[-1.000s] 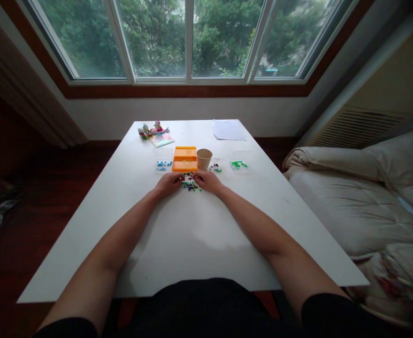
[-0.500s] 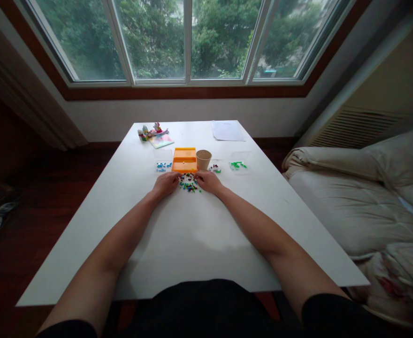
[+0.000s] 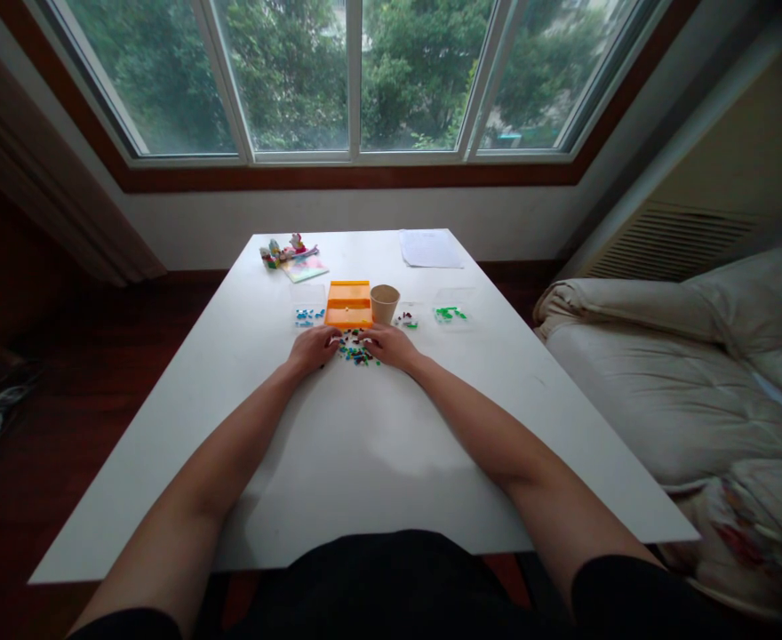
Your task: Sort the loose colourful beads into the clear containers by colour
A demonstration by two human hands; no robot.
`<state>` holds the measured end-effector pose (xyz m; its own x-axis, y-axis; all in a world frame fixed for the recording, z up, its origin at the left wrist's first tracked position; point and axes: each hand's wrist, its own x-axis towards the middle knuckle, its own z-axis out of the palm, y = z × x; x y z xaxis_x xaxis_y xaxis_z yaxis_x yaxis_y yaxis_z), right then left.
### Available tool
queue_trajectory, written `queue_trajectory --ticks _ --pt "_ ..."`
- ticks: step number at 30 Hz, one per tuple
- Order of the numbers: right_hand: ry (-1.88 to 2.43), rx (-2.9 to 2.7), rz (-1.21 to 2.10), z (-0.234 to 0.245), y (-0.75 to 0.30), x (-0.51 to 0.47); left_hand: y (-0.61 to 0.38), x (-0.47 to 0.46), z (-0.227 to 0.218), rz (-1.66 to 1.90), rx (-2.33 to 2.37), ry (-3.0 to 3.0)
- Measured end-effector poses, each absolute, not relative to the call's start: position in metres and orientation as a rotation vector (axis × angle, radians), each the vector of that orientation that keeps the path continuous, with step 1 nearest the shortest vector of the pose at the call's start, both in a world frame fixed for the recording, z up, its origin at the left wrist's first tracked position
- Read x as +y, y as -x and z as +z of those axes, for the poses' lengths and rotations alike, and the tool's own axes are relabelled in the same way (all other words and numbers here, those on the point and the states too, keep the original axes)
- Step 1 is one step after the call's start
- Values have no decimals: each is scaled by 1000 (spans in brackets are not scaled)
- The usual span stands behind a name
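Observation:
Both my hands rest on the white table (image 3: 364, 444) at a small pile of tiny coloured pieces (image 3: 357, 353). My left hand (image 3: 312, 347) sits at the pile's left edge with its fingers curled toward the pieces. On the pile's right edge is my right hand (image 3: 392, 345), fingers bent and pressed together over the pieces. What the fingertips hold is too small to make out. Just beyond the pile stands an orange tray (image 3: 349, 304) with a paper cup (image 3: 385, 303) to its right.
Blue pieces (image 3: 309, 313) lie left of the tray. Mixed pieces (image 3: 406, 318) and green pieces (image 3: 450, 313) lie right of the cup. A small toy model (image 3: 283, 251), a colourful booklet (image 3: 305, 267) and a paper sheet (image 3: 429, 249) are at the far edge. Bedding (image 3: 698, 373) lies on the right.
Both hands stay at the pile with only slight finger shifts. The view has tilted a little.

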<state>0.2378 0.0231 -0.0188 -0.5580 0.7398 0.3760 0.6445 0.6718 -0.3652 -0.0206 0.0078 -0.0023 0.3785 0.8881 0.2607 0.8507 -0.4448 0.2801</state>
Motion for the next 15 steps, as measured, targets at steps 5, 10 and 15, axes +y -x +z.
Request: queue_trajectory --ticks 5,10,15 --pt "1065 -2397 310 -17 -232 22 22 10 -4 605 1544 -2533" --pt "1124 -2344 308 -17 -228 20 22 9 -4 611 1530 -2534" --pt "1154 -2321 306 -17 -227 19 22 11 -7 614 1527 -2540"
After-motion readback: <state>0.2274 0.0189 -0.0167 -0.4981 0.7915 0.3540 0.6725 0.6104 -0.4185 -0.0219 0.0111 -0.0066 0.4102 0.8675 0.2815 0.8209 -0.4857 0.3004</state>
